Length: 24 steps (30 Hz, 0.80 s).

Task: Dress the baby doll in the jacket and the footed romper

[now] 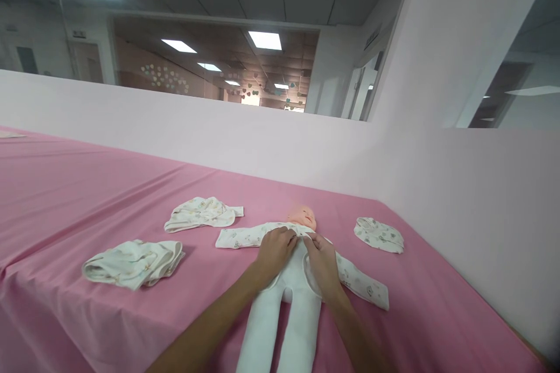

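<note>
A baby doll lies on its back with its head away from me. On it is a baby outfit with printed sleeves spread to both sides and plain white legs stretched towards me. My left hand is closed, its fingers pinching the cloth at the upper chest just below the doll's head. Close beside it, my right hand pinches the cloth at the right of the neckline. What lies right under the fingertips is partly hidden.
A pink cloth covers the table. Two folded printed garments lie at the left, one nearer and one farther. To the right is a small printed baby hat. A white wall with windows borders the table.
</note>
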{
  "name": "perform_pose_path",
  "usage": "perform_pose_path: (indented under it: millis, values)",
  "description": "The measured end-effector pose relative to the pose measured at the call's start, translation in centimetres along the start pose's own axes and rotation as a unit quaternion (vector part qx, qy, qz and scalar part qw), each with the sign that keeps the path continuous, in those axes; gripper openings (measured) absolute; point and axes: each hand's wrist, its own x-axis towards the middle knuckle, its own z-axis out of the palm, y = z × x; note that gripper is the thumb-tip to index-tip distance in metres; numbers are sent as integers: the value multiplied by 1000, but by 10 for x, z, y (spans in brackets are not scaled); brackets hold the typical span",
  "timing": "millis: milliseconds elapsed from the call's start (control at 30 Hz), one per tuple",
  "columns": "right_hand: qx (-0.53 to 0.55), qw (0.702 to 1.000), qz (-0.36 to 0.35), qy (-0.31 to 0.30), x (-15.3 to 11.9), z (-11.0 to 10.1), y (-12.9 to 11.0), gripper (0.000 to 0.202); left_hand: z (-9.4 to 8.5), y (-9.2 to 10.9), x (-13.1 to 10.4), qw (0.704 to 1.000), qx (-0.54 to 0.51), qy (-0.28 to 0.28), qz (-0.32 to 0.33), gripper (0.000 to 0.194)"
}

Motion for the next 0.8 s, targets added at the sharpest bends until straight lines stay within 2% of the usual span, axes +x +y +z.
perform_pose_path:
  millis: [200,400,633,800]
  values:
    - [-16,1000,2,3,-1,2,2,32,2,-1,-1,1000,6,9,20,31]
    - [-32,999,-26,6,0,7,2,29,7,-3,-4,997,66,12,32,20]
    - [-87,996,-9,20,-7,11,-11,20,7,2,-9,989,132,17,61,19]
    - [-141,989,-44,30,-12,16,-16,17,10,0,-12,992,102,41,61,19]
